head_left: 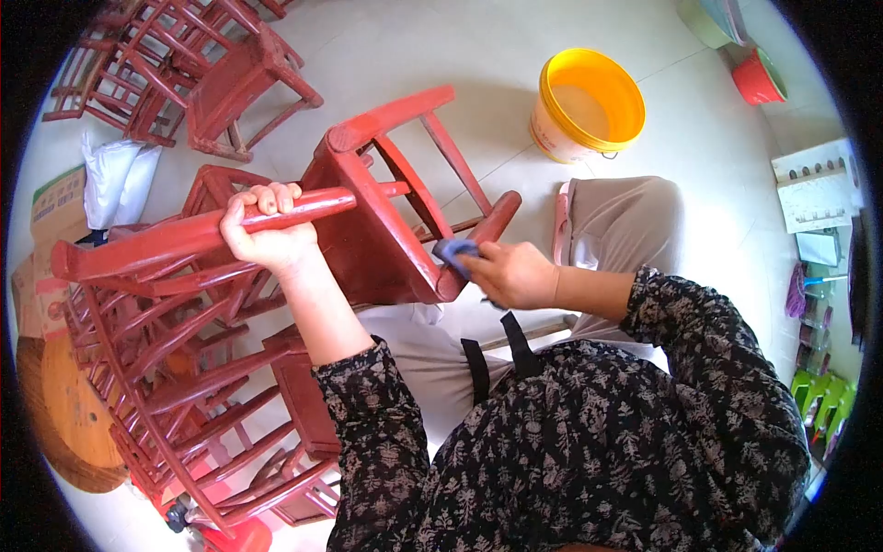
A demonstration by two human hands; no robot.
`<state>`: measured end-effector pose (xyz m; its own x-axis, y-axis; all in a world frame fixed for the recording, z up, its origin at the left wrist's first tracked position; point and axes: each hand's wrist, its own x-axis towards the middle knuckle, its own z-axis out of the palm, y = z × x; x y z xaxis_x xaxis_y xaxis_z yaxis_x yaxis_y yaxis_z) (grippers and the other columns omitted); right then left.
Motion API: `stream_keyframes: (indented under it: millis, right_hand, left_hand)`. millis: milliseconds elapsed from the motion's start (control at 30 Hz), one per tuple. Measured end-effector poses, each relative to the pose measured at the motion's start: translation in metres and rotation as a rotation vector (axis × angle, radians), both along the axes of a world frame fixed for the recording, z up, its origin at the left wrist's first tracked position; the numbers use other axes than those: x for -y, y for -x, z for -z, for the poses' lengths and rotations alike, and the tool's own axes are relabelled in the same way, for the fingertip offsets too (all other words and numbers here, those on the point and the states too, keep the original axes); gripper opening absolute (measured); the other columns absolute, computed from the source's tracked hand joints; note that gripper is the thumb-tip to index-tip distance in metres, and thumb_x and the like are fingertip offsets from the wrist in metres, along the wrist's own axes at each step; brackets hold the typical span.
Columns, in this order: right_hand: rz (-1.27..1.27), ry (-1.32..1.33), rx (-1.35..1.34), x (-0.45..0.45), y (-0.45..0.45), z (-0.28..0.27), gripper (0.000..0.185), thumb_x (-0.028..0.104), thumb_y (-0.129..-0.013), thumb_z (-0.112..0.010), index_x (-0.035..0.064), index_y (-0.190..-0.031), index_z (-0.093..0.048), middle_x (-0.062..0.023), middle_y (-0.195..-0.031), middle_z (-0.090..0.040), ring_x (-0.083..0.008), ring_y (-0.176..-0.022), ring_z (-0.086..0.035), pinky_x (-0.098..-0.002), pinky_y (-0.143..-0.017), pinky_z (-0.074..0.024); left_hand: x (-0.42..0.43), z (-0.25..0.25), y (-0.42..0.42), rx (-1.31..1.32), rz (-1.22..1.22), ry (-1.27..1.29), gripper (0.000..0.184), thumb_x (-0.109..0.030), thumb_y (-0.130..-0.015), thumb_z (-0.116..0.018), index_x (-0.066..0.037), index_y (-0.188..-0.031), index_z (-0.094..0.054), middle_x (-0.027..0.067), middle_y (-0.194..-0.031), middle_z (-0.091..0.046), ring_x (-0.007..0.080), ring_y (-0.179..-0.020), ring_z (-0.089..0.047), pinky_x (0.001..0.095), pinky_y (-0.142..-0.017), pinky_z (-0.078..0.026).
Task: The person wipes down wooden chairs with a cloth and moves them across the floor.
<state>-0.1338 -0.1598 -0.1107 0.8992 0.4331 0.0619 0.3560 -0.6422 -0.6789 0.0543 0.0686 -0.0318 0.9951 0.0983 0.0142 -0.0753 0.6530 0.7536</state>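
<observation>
A red wooden chair (372, 230) lies tipped on its side in front of my body, its legs pointing up and to the right. My left hand (269, 225) is wrapped round a thick red bar of the chair's back. On the right, my right hand (515, 274) holds a bluish-grey cloth (454, 252) against the lower corner of the chair, where a leg meets the seat. Part of the cloth is hidden under my fingers.
A yellow bucket (589, 106) stands on the floor ahead. More red chairs (230, 87) are at the upper left, and others (202, 405) are stacked at the lower left beside a round wooden top (83, 423). A red basin (759, 78) sits at the upper right.
</observation>
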Motion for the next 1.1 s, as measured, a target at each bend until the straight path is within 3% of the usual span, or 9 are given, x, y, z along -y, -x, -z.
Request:
stream_keyframes:
  millis: [133,233,367,467,567,733,867,1033,1100]
  right_hand:
    - [0.368,0.329,-0.259,0.035,-0.006,0.077,0.025,0.022,-0.084,-0.048,0.0099,-0.104,-0.056,-0.0163,-0.083,-0.057,-0.0340,-0.064,-0.060,-0.0477,-0.055,-0.0487]
    - [0.431,0.342,-0.326,0.042,-0.017,0.095,0.023,0.021,-0.084,-0.047,0.0100,-0.100,-0.059,-0.0172,-0.087,-0.058,-0.0354,-0.066,-0.060,-0.0499,-0.058,-0.0485]
    - [0.148,0.210,0.086,0.032,-0.012,0.062,0.017,0.018,-0.078,-0.056,0.0119,-0.093,-0.061,-0.0054,-0.085,-0.055,-0.0250,-0.068,-0.060,-0.0390,-0.051,-0.0498]
    - [0.105,0.163,0.224,0.038,-0.036,0.060,0.020,0.018,-0.077,-0.057,0.0129,-0.096,-0.061,-0.0047,-0.086,-0.054,-0.0238,-0.070,-0.059,-0.0375,-0.051,-0.0502]
    - [0.113,0.335,0.354,0.040,-0.101,0.029,0.023,0.018,-0.077,-0.058,0.0162,-0.100,-0.060,-0.0038,-0.092,-0.054,-0.0216,-0.079,-0.059,-0.0345,-0.051,-0.0512]
    - [0.057,0.472,0.205,0.057,-0.173,0.044,0.027,0.020,-0.081,-0.055,0.0186,-0.107,-0.058,-0.0073,-0.097,-0.057,-0.0277,-0.079,-0.063,-0.0410,-0.055,-0.0522]
    - [-0.010,0.596,-0.216,0.039,-0.139,0.027,0.037,0.017,-0.083,-0.049,0.0248,-0.120,-0.049,-0.0081,-0.101,-0.059,-0.0284,-0.075,-0.065,-0.0428,-0.056,-0.0519]
    - [-0.364,0.588,-0.008,0.058,-0.110,0.042,0.035,0.017,-0.084,-0.048,0.0260,-0.119,-0.051,-0.0063,-0.097,-0.061,-0.0263,-0.078,-0.064,-0.0421,-0.059,-0.0522]
    - [-0.252,0.606,-0.173,0.057,-0.141,0.011,0.037,0.017,-0.084,-0.049,0.0266,-0.119,-0.051,-0.0049,-0.098,-0.060,-0.0251,-0.079,-0.064,-0.0413,-0.059,-0.0521]
  left_hand:
    - [-0.009,-0.002,0.000,0.015,0.014,0.008,0.019,-0.029,-0.072,-0.054,-0.014,-0.061,-0.049,-0.0001,-0.053,-0.043,0.0152,-0.047,-0.042,0.0319,-0.054,-0.035]
    - [-0.019,0.000,0.005,0.031,0.050,0.013,0.019,-0.029,-0.073,-0.054,-0.013,-0.064,-0.050,0.0004,-0.053,-0.043,0.0152,-0.046,-0.040,0.0319,-0.053,-0.034]
    - [-0.020,0.000,0.007,0.072,0.136,0.047,0.018,-0.028,-0.074,-0.052,-0.012,-0.067,-0.052,-0.0004,-0.054,-0.043,0.0135,-0.048,-0.041,0.0291,-0.052,-0.033]
    - [-0.021,0.001,0.007,0.085,0.178,0.047,0.019,-0.029,-0.075,-0.052,-0.012,-0.068,-0.051,-0.0008,-0.055,-0.041,0.0126,-0.049,-0.038,0.0301,-0.056,-0.033]
    - [-0.018,0.002,0.001,0.123,0.237,0.073,0.019,-0.028,-0.076,-0.052,-0.011,-0.069,-0.051,-0.0004,-0.056,-0.042,0.0128,-0.049,-0.039,0.0304,-0.056,-0.033]
    - [-0.016,0.003,-0.002,0.137,0.287,0.103,0.016,-0.026,-0.077,-0.051,-0.011,-0.071,-0.053,0.0004,-0.056,-0.045,0.0142,-0.049,-0.042,0.0313,-0.053,-0.036]
    - [-0.017,0.004,-0.001,0.115,0.197,0.096,0.016,-0.027,-0.076,-0.051,-0.012,-0.070,-0.053,0.0003,-0.056,-0.044,0.0142,-0.047,-0.041,0.0309,-0.053,-0.036]
    - [-0.019,-0.001,-0.001,0.129,0.333,0.106,0.019,-0.028,-0.079,-0.050,-0.011,-0.070,-0.051,-0.0009,-0.055,-0.042,0.0127,-0.049,-0.039,0.0284,-0.055,-0.033]
    - [-0.021,0.001,-0.002,0.136,0.366,0.112,0.018,-0.027,-0.078,-0.050,-0.011,-0.071,-0.050,-0.0003,-0.055,-0.043,0.0136,-0.049,-0.041,0.0295,-0.055,-0.034]
